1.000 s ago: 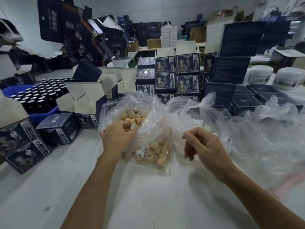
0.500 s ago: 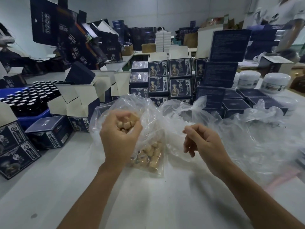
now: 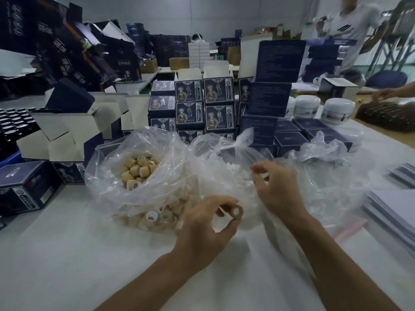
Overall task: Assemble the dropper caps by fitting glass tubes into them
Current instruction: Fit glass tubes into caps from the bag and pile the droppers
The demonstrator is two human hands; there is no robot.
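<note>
**A:** What are the hands doing?

**B:** My left hand (image 3: 202, 230) is pinching one tan cap (image 3: 237, 212) between thumb and fingertips, its open end facing the camera. It is hovering low over the worktop (image 3: 67, 254), just in front of the cap bag (image 3: 125, 194). I am seeing what could be more caps tucked under the curled fingers, but I cannot tell for sure.

**A:** And the right one?

**B:** My right hand (image 3: 277, 189) is sitting above and to the right of the left, fingers curled, thumb and forefinger meeting at the clear plastic of the second bag (image 3: 224, 153). Whether it is pinching the film or a small white piece, I cannot tell; it is blurred there.

**A:** Where are the rest of the parts lying?

**B:** Loose caps (image 3: 137, 171) are piling in the open mouth of the left bag, with more pressing against its lower front. White pieces (image 3: 238, 173) are lying in the second bag, just behind my right hand. I am not making out any glass tubes clearly.

**A:** Further out?

**B:** Dark blue boxes (image 3: 202, 102) are stacking behind the bags, open cartons (image 3: 67, 135) are standing to the left beside dark bottles (image 3: 13, 124), and white jars (image 3: 336, 111) are sitting at the right rear. Flat sheets (image 3: 395, 209) are lying at the right edge. Another person (image 3: 352, 30) is standing at the back.
</note>
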